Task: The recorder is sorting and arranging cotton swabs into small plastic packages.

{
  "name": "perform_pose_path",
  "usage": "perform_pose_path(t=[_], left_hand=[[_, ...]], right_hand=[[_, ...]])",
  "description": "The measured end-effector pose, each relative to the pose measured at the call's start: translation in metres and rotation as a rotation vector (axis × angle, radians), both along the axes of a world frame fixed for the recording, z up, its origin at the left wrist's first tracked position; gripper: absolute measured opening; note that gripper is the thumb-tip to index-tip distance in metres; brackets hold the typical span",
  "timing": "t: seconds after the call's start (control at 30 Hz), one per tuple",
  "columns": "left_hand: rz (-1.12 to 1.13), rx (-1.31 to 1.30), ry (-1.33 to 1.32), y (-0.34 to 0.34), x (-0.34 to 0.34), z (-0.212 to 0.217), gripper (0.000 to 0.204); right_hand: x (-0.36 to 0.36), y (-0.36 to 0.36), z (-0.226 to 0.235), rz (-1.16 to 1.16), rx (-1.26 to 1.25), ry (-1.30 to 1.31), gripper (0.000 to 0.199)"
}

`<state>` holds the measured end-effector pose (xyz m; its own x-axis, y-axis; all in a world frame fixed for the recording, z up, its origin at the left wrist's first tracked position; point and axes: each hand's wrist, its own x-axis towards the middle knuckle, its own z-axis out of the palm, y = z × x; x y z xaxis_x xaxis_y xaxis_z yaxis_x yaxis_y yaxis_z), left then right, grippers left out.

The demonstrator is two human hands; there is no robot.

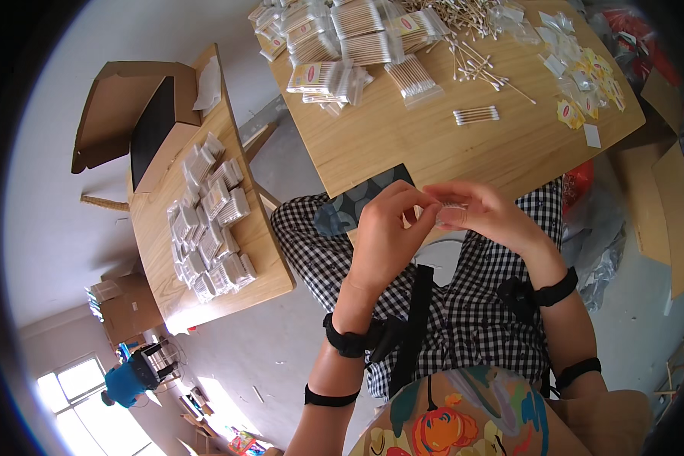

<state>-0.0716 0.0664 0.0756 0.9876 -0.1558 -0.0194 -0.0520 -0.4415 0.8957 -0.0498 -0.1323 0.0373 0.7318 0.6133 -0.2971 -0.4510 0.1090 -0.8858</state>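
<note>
My left hand (391, 228) and my right hand (490, 215) meet above my lap, near the table's front edge. Fingertips of both pinch a small clear plastic bag (453, 205), mostly hidden by the fingers; pale tips like cotton swabs show by the right fingers. Beyond the hands, a short row of cotton swabs (476, 115) lies on the wooden table (357, 148). Filled bags of cotton swabs (414, 78) are heaped at the far left of that table, beside a loose pile of cotton swabs (463, 15).
Yellow-and-white cards (570, 114) and clear empty bags (558, 42) lie at the table's right. A second table (159, 258) on the left carries many packed swab bags (213, 220) and an open cardboard box (167, 129). A person in blue (127, 382) is far behind, lower left.
</note>
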Motion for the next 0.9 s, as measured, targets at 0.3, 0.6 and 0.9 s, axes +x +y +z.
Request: perform_pose_path(t=[0.3, 0.6, 0.9], left_hand=[[0.053, 0.095, -0.214, -0.010, -0.013, -0.001, 0.006], [0.112, 0.140, -0.390, -0.013, -0.022, -0.016, 0.010], [0.145, 0.120, -0.342, -0.014, -0.026, -0.011, 0.013]], right_hand=[[-0.006, 0.006, -0.004, -0.086, 0.027, -0.056, 0.040], [-0.010, 0.008, -0.009, -0.096, 0.047, -0.046, 0.038], [-0.010, 0.009, -0.003, -0.098, 0.064, -0.038, 0.037]])
